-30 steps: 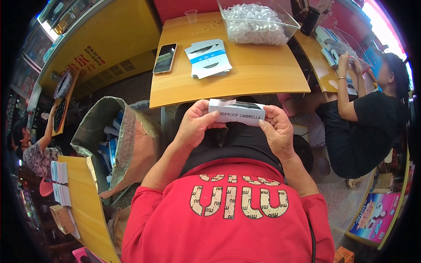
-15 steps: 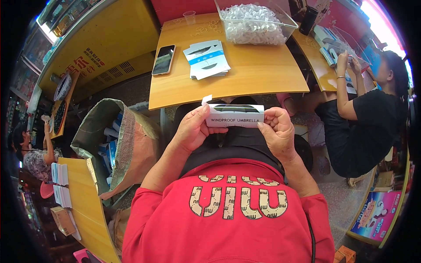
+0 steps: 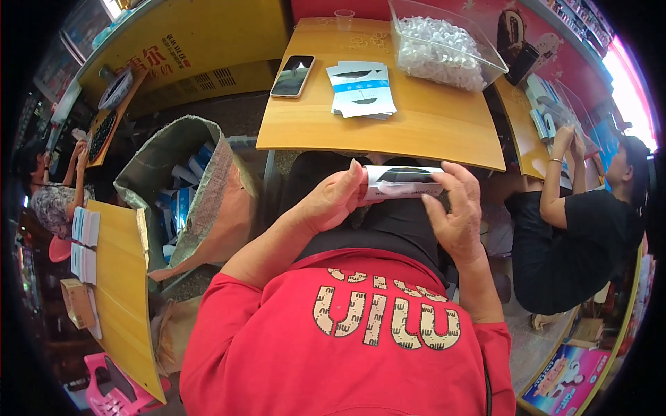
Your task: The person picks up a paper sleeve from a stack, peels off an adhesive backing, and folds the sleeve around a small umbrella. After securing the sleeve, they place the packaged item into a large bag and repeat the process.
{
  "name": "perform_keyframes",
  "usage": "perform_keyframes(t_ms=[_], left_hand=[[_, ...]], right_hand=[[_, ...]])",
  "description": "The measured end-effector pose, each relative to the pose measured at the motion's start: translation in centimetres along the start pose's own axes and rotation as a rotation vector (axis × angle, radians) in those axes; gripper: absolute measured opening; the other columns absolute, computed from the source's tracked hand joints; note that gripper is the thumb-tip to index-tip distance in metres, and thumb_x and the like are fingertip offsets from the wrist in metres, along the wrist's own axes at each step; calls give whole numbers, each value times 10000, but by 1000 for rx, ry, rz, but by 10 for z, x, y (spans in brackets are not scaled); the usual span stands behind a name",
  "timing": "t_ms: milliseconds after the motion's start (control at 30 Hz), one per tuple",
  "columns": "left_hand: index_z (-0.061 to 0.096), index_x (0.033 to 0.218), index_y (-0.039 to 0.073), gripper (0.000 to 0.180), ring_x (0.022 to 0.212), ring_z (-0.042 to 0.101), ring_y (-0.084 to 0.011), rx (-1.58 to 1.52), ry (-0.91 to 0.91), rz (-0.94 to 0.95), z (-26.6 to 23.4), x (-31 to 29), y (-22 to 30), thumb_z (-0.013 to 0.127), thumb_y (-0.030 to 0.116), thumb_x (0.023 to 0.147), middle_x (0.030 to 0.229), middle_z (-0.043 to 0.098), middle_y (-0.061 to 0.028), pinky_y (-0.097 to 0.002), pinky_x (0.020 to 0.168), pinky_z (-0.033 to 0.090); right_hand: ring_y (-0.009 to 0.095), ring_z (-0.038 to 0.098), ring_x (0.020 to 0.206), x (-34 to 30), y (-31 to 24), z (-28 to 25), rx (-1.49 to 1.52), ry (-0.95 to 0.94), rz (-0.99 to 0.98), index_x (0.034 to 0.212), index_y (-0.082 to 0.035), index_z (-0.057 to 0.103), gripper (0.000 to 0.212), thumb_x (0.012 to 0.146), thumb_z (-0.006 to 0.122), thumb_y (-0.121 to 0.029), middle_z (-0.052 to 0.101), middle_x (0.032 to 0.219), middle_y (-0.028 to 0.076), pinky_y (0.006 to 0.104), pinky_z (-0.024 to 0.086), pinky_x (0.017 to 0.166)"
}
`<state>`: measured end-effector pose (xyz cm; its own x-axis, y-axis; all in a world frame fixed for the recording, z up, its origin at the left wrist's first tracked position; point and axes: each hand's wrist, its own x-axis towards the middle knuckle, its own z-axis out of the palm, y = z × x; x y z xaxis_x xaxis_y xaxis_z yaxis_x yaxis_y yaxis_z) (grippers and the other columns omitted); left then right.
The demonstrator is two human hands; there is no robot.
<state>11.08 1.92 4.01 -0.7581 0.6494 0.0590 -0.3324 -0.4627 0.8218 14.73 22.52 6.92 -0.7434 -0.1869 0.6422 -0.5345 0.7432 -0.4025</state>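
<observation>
A white printed paper sleeve (image 3: 402,184), curled into a tube with a dark umbrella picture on it, lies level above my lap. My left hand (image 3: 336,201) grips its left end, the thumb pointing up along the edge. At the other end my right hand (image 3: 456,208) pinches it loosely, index finger on top and thumb below. Beyond my hands, on the wooden table (image 3: 444,132), sits a stack of flat white-and-blue cards (image 3: 362,90) with the same kind of umbrella picture. Whatever is inside the sleeve cannot be made out.
A phone (image 3: 293,76), a clear cup (image 3: 344,19) and a clear bin of white curled pieces (image 3: 444,55) stand on the table. Left of me is an open woven sack (image 3: 229,201) holding rolled papers. People work at the right (image 3: 583,229) and far left (image 3: 55,184).
The white tab at the sleeve's left end no longer shows. The sleeve has rolled so its umbrella picture faces up more. My right fingers have loosened and spread. The view has shifted.
</observation>
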Motion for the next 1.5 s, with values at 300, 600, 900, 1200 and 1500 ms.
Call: perform_keyframes(t_ms=[300,600,900,1200,1500], left_hand=[[512,918,6,382,765,483,-78,14,181,-58,12,5,-6,348,350,891,828,513,-33,-216,713,411],[519,866,-2,280,708,490,-81,-26,292,0,10,5,-1,402,252,876,809,531,-52,-223,670,422],[513,920,6,238,814,480,-80,197,256,-22,9,5,-6,383,201,878,872,521,-23,-229,743,414],[531,784,4,239,675,462,-75,136,343,37,7,5,-7,408,195,861,713,507,-19,-229,603,409],[575,820,20,208,621,462,-51,366,333,-25,4,8,-18,473,200,837,681,526,3,-209,545,400]], right_hand=[[240,496,892,13,-22,23,51,-93,-269,770,-73,594,174,601,633,-50,548,901,53,349,368,785],[231,535,797,12,-22,25,150,-165,-289,831,-48,556,258,587,635,-22,569,835,60,343,387,749],[226,497,821,9,-25,39,-114,-159,-301,841,-58,548,245,608,620,-77,517,843,65,342,369,745],[212,491,687,6,-20,46,-80,-179,-373,686,-65,497,125,593,580,-49,481,694,50,331,370,676],[222,498,692,3,-21,51,-54,-216,-381,708,-59,503,140,598,574,-8,505,718,61,325,371,681]])
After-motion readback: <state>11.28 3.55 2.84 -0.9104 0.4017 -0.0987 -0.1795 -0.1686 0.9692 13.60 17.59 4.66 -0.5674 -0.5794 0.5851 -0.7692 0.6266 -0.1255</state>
